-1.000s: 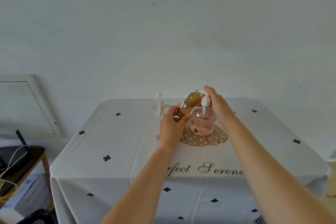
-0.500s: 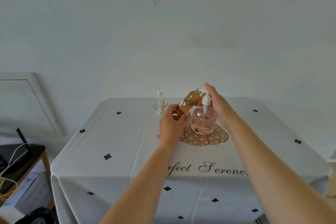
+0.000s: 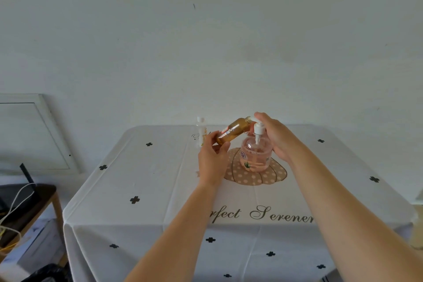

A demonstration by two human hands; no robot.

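My left hand (image 3: 214,158) grips the base of a small amber bottle (image 3: 233,131), held tilted with its uncapped neck pointing up and right. The neck meets the spout of the white pump (image 3: 258,128) on a round pink soap dispenser (image 3: 256,155), which stands on the pumpkin print of the tablecloth. My right hand (image 3: 278,137) lies over the pump from the right, with its fingers reaching across the pump's top. The fingertips hide where the spout and the neck meet.
A small clear bottle with a white cap (image 3: 201,130) stands just behind and left of my left hand. The white cloth-covered table (image 3: 148,178) backs onto a wall. A dark side table with cables (image 3: 27,201) is at the lower left.
Both hands keep nearly the same pose. The amber bottle stays tilted with its neck at the pump spout; only the view has shifted slightly.
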